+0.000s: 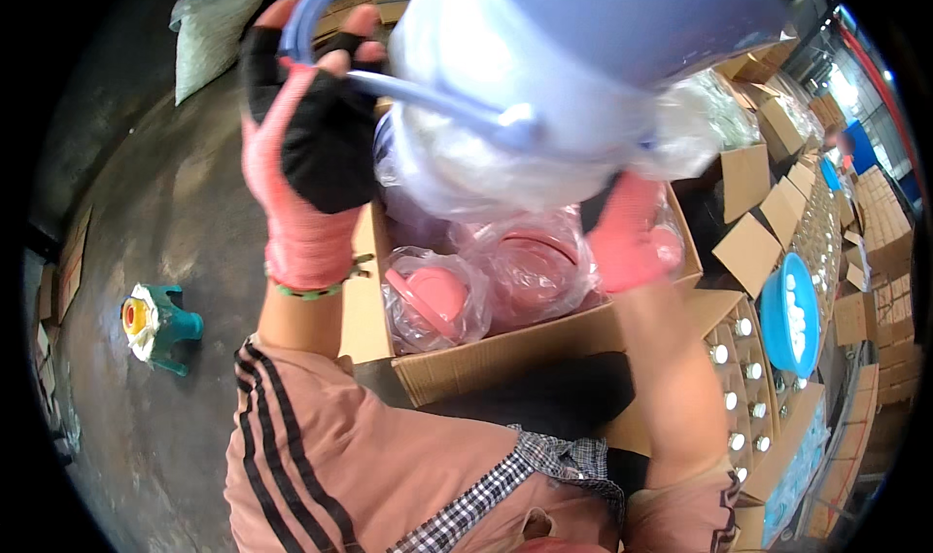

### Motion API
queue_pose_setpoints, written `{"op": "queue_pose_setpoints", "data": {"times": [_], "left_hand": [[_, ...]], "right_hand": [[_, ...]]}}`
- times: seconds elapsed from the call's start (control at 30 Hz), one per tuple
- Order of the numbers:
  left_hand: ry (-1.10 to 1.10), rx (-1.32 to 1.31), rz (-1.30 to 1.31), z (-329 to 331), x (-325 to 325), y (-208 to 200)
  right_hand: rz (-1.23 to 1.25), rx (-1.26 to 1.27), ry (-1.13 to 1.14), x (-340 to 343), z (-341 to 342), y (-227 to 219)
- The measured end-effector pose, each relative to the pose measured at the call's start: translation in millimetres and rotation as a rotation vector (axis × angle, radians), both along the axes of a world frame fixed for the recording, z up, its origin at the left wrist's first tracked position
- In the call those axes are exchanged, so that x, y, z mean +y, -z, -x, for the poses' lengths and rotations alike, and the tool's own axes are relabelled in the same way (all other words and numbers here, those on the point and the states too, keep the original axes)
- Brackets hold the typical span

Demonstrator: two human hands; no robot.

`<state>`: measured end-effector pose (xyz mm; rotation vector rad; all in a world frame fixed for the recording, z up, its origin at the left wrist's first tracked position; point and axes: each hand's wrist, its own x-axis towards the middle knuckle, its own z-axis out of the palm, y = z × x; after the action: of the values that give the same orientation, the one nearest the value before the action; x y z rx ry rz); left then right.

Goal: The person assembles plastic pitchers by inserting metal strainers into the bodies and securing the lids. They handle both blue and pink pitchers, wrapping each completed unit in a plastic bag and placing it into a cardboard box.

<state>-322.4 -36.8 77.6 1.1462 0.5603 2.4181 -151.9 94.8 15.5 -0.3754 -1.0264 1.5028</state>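
Holding a periwinkle-blue plastic bucket (573, 67) aloft and tilted above an open cardboard box (505, 354); hooking its curved handle (428, 96) with the bent fingers of the gloved left hand (326, 130), curled about the bar rather than spread flat; apparently bracing the lower right side with the gloved right hand (632, 232), close against loose clear film (680, 150); with the fingertips there hidden, cannot tell whether pinching or merely pressing. Visible inside the box, below the bucket: a pink plastic piece (432, 295) in a clear bag at the near left, and beside it another bagged pink piece (533, 271).

For good control, best to seat the handle deep in the curled fingers, not at the tips; to support the body broadly from the right, so as to check any swing about the handle pivot (522, 125); to gather the film, likely to slip under the grip or snag on a cardboard edge; to go slowly and level, without knocking the bagged ware beneath. Worth minding also, at the right: white-capped bottles (729, 397) standing near the box, and beyond, a blue basin (792, 315).
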Motion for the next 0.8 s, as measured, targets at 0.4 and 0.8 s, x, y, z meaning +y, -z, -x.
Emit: {"op": "queue_pose_setpoints", "data": {"times": [0.4,0.8], "left_hand": [[0.100,0.182,0.506,14.7,0.3,74.6],[-0.306,0.072,1.090,45.9,50.1,237.1]], "right_hand": [[-0.078,-0.991,-0.126,-12.9,20.6,149.7],[-0.041,-0.416,-0.113,-142.9,-184.7,-34.2]]}}
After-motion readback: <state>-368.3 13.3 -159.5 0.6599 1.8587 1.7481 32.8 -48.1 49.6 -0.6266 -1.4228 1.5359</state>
